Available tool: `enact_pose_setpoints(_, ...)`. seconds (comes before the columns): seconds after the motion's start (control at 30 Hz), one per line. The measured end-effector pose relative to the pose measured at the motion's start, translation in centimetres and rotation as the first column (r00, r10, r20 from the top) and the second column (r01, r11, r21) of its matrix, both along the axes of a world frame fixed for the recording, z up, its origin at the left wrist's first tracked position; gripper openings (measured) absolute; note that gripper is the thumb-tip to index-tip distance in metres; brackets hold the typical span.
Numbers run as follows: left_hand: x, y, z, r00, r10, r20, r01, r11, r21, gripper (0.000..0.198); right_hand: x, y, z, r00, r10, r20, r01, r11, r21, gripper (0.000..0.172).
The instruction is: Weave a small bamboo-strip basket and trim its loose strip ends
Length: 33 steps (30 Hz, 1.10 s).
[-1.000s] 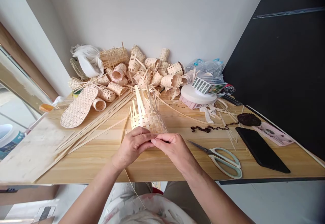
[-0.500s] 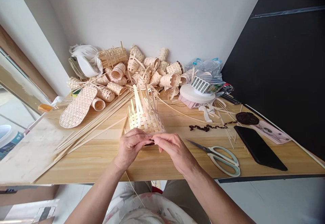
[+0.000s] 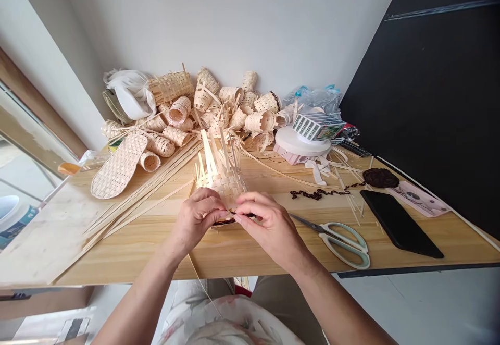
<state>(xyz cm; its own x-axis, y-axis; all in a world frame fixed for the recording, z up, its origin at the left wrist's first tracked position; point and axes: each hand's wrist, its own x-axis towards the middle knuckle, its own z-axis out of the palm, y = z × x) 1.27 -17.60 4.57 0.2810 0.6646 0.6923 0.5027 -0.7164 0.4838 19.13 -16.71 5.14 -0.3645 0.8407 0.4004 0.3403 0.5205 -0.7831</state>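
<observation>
A woven bamboo basket (image 3: pixel 224 181) lies before me, its loose strip ends sticking up toward the wall and its dark-trimmed rim turned to me. My left hand (image 3: pixel 201 220) pinches the rim from the left, thumb and forefinger together. From the right, my right hand (image 3: pixel 263 220) pinches a dark braided trim (image 3: pixel 244 214) along the same rim, its fingertips almost touching those of the left. My fingers cover part of the rim. A thin bamboo strip (image 3: pixel 200 280) hangs below my left hand, over the table edge.
Scissors (image 3: pixel 338 238) lie to the right, beside a black phone (image 3: pixel 400 222) and a dark braided cord (image 3: pixel 318 194). Long bamboo strips (image 3: pixel 148 194) and a flat woven piece (image 3: pixel 119 168) are at left. Several small woven baskets (image 3: pixel 260 121) are heaped along the wall.
My hands have opened out slightly around the rim, so more of the dark trim shows between them. The basket has shifted a little left and tilted.
</observation>
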Motion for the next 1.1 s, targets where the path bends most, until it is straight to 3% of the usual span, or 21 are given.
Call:
enact_pose_setpoints(0.2,0.1,0.1,-0.1,0.999,-0.025,0.033,0.028,0.993,-0.116,0.008,-0.4,0.2,0.1,0.992,0.066,-0.112,-0.080,0.988,-0.131,0.014)
enact_pose_setpoints(0.3,0.0,0.1,-0.1,1.000,-0.024,0.012,0.026,0.994,-0.103,0.006,-0.6,0.1,-0.1,0.999,0.034,-0.039,-0.030,0.993,0.113,0.011)
enact_pose_setpoints(0.43,0.0,0.2,-0.2,1.000,-0.027,-0.004,0.026,0.996,-0.090,0.007,-0.6,0.0,-0.3,0.998,-0.032,0.053,0.004,0.883,0.469,0.016)
enact_pose_setpoints(0.6,0.1,0.2,-0.4,0.999,-0.048,0.007,0.048,0.997,-0.057,0.011,-0.6,-0.1,-1.0,0.988,-0.120,0.097,0.031,0.774,0.632,0.017)
enact_pose_setpoints(0.67,0.2,0.1,-0.5,0.998,-0.062,0.002,0.062,0.997,-0.048,0.013,-0.6,-0.1,-1.3,0.987,-0.130,0.090,0.040,0.756,0.654,0.016)
enact_pose_setpoints(1.0,0.7,-0.2,-0.9,0.998,-0.007,-0.064,0.007,1.000,-0.005,0.022,-0.9,0.0,-1.6,0.996,-0.046,-0.071,0.074,0.887,0.456,0.013)
enact_pose_setpoints(1.1,1.0,-0.2,-1.1,0.998,0.015,-0.057,-0.015,1.000,0.003,0.023,-0.9,0.0,-1.6,0.997,-0.051,-0.055,0.071,0.881,0.468,0.013)
